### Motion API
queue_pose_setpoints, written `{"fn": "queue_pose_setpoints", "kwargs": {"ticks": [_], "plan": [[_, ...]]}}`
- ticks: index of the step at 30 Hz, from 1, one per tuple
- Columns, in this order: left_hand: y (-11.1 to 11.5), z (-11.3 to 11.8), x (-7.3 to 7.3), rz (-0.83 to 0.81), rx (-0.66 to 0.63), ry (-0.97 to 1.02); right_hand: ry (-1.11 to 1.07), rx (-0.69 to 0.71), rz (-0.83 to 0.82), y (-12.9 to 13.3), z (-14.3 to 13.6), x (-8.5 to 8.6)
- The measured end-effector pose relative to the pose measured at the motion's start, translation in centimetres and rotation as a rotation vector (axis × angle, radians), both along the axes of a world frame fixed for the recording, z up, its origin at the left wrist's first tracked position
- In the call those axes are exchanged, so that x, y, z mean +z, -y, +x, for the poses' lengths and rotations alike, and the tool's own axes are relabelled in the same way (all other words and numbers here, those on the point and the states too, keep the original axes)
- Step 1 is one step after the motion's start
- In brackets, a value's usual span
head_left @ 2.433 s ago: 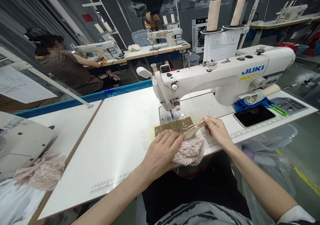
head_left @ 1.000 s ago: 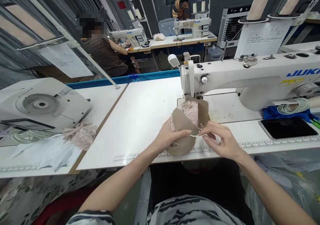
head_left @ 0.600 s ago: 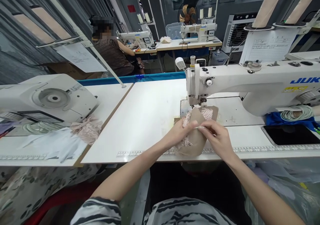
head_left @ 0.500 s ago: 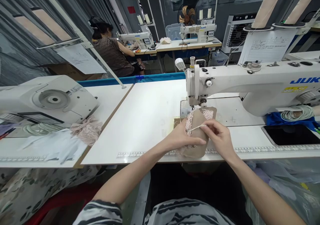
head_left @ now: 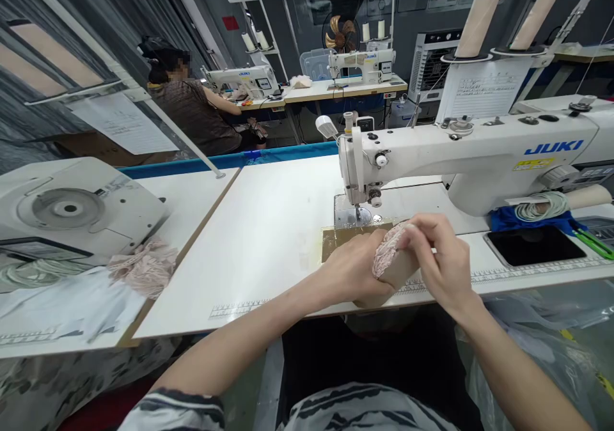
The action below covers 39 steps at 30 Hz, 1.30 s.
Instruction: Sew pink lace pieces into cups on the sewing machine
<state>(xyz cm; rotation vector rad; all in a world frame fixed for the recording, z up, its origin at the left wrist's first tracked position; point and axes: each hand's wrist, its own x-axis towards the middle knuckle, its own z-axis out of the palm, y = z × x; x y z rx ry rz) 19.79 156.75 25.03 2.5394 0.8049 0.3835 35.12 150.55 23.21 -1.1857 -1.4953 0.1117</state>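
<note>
A tan piece with pink lacy trim [head_left: 386, 252] is between my hands, in front of the sewing machine's needle area [head_left: 357, 215]. My left hand [head_left: 352, 266] is wrapped round its left side. At its upper right, my right hand [head_left: 439, 255] is closed, thumb and finger pinching the trim's edge. The piece is tilted up off the needle plate, its lower part over the table's front edge. Part of it is hidden by my fingers. Under the needle lies a brownish flat plate [head_left: 330, 242].
A black phone [head_left: 535, 245], green snips [head_left: 595, 244] and coiled cord [head_left: 542, 207] lie right. At left are another machine [head_left: 71, 207], pink trim [head_left: 146, 268] and white cloth [head_left: 77, 303]. A person [head_left: 192, 111] sits at a far machine.
The piece has come away from the needle area toward me and turned. The light strand my right hand was pulling no longer shows; that hand is now at the trim. The view has shifted right.
</note>
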Motion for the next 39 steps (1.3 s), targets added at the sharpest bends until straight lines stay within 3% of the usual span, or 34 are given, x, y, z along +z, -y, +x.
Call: {"fn": "queue_pose_setpoints", "kwargs": {"ticks": [5, 10, 14, 20, 24, 28, 31, 34, 39], "plan": [[1.1, 0.0, -0.5, 0.073, 0.091, 0.032, -0.464, 0.136, -0.201, -1.0, 2.3, 0.7], [1.0, -0.7, -1.1, 0.124, -0.020, 0.095, -0.760, 0.168, -0.187, -2.7, 5.1, -0.8], [1.0, -1.5, -1.6, 0.170, -0.053, 0.125, -0.851, 0.111, -0.239, -3.2, 6.0, -3.1], [1.9, -2.5, -2.4, 0.448, -0.104, 0.187, -0.918, 0.063, -0.251, -3.5, 5.7, -4.7], [2.2, -3.0, -2.7, 0.432, -0.089, 0.262, -0.861, 0.016, -0.249, -3.8, 6.1, -5.2], [1.9, -3.8, -2.4, 0.203, 0.154, 0.296, -0.660, -0.156, -0.213, -2.2, 8.8, -4.9], [1.6, -4.2, -1.9, 0.113, 0.252, 0.246, -0.431, -0.322, -0.231, -0.4, 12.2, -3.8], [1.5, -4.0, -1.7, 0.089, 0.266, 0.196, -0.241, -0.448, -0.298, 0.3, 15.5, -2.4], [1.0, -3.4, -1.6, 0.095, 0.267, 0.106, -0.105, -0.624, -0.365, -1.3, 18.7, -1.3]]}}
